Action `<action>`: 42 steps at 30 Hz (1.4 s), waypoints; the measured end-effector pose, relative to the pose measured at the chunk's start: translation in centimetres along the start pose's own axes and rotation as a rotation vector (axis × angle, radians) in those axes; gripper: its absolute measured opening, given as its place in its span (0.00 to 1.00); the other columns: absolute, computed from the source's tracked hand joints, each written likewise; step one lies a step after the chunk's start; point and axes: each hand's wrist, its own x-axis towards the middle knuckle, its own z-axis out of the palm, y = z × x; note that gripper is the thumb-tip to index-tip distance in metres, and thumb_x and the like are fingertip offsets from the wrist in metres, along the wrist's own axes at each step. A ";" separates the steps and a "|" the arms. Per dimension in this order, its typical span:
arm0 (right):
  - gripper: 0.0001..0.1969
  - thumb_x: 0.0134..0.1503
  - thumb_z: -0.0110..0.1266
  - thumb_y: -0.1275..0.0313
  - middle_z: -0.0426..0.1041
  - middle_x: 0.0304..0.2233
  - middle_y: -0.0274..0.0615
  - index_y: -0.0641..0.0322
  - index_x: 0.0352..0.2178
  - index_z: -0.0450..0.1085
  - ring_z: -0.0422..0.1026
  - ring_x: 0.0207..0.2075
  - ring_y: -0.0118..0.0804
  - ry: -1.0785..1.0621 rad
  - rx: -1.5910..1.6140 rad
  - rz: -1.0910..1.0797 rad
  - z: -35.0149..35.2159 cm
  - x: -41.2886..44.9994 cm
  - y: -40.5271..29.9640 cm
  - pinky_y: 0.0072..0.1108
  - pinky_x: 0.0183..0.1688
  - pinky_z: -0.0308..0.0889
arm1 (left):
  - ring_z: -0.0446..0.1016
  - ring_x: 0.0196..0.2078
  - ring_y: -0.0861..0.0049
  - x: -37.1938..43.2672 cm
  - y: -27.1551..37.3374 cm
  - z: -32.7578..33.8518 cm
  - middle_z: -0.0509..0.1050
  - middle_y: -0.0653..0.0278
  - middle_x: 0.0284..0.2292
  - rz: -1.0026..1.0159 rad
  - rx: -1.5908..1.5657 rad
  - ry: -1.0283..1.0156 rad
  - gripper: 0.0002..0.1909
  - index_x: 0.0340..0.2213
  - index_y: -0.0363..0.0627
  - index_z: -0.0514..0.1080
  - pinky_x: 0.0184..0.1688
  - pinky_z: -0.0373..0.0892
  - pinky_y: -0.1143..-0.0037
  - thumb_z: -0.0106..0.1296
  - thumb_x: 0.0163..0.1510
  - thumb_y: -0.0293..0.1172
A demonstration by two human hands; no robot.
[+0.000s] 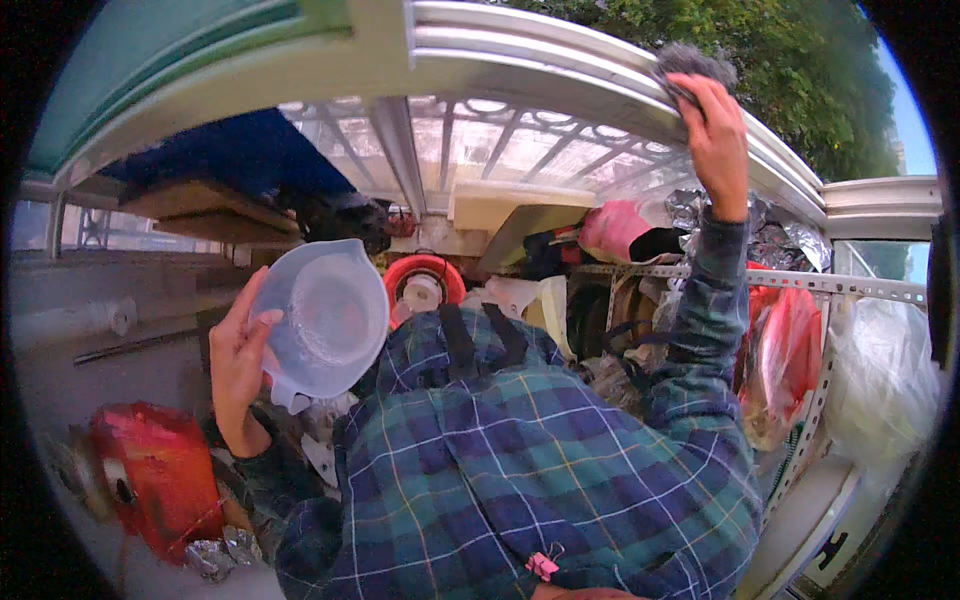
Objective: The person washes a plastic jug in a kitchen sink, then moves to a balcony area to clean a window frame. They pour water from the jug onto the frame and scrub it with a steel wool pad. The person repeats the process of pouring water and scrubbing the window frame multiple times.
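Observation:
My left hand (pixel 234 352) grips the side of a translucent plastic bowl (pixel 330 307) with a pouring lip, its thumb over the rim. The bowl is held out in front of my plaid top, its inside facing up, and its bottom looks mottled. Up at the right, my right hand (pixel 718 146) is closed around a grey fuzzy scrubbing pad (pixel 694 66). The pad rests against the white sliding-window frame (pixel 540 37), on its upper rails. Part of the pad is hidden by my fingers.
A perforated metal shelf (pixel 795 281) stands at the right, with crumpled foil (pixel 806 244) and a pink bag (pixel 619 229) on top. Red plastic bags (pixel 780 337) hang below. Ahead sits a red round tub (pixel 450 279); a red bag (pixel 165 472) lies lower left. Trees (pixel 810 82) show outside.

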 end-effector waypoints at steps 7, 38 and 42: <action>0.13 0.48 0.51 0.74 0.69 0.36 0.46 0.60 0.38 0.67 0.66 0.42 0.46 -0.003 0.254 -0.317 5.9 7.9 -9.4 0.30 0.45 0.62 | 0.61 0.20 0.92 -0.1 -7.3 1.8 0.74 0.65 0.32 0.174 -0.083 0.156 0.25 0.52 0.43 0.62 0.20 0.57 0.87 0.45 0.51 0.19; 0.19 0.45 0.43 0.85 0.70 0.41 0.46 0.59 0.39 0.70 0.68 0.44 0.46 -0.042 0.156 -0.386 3.8 3.3 0.0 0.30 0.49 0.62 | 0.65 0.20 0.89 -3.5 -12.5 3.2 0.73 0.67 0.29 -0.139 -0.390 0.316 0.26 0.50 0.44 0.65 0.23 0.63 0.86 0.49 0.47 0.20; 0.12 0.52 0.41 0.81 0.69 0.40 0.49 0.66 0.37 0.67 0.67 0.45 0.46 -0.172 0.037 -0.091 -2.8 -1.2 9.3 0.28 0.50 0.59 | 0.62 0.15 0.88 -2.9 -14.4 2.6 0.72 0.67 0.24 -0.128 -0.332 0.329 0.25 0.49 0.49 0.66 0.15 0.61 0.83 0.47 0.47 0.19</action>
